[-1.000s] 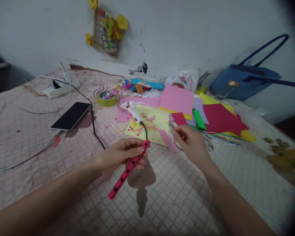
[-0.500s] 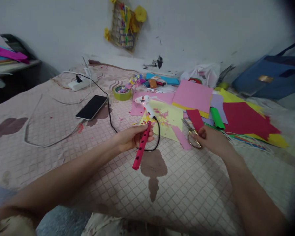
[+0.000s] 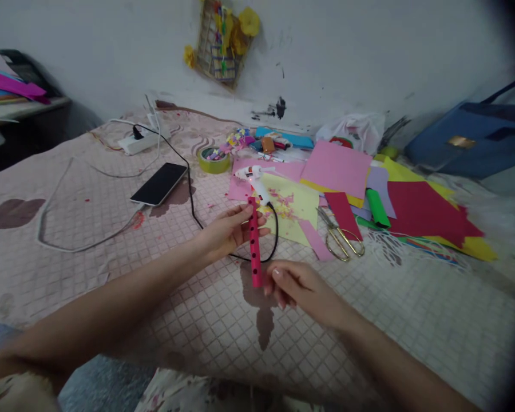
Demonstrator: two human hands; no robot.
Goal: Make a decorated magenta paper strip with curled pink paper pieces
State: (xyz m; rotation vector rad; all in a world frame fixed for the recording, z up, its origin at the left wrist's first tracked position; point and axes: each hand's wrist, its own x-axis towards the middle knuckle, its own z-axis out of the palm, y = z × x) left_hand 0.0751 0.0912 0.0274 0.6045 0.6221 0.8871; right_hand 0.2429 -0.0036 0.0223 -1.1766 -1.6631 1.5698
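Note:
My left hand (image 3: 236, 229) pinches the upper end of a narrow red-pink paper strip (image 3: 254, 252) with dark dots, held nearly upright above the table; whether it is folded or rolled I cannot tell. Close to the strip's lower end, my right hand (image 3: 296, 289) has loosely bent fingers, slightly blurred, with nothing visible in them. Gold-handled scissors (image 3: 341, 237) lie on the table to the right, beside a dark red paper piece (image 3: 344, 214). Behind the strip, a white glue gun (image 3: 257, 183) with its light on rests on pale yellow paper (image 3: 298, 220) strewn with pink and yellow scraps.
A black cord loops near my left hand. On the left are a phone (image 3: 159, 184) on its cable and a power strip (image 3: 139, 142). Tape (image 3: 214, 160) sits behind. Coloured sheets (image 3: 429, 209), a green roll (image 3: 377, 208) and white string (image 3: 429, 246) lie right.
My right hand has let go of the scissors, leaving them on the table, and moved left to the strip's lower end. The strip has swung more upright in my left hand.

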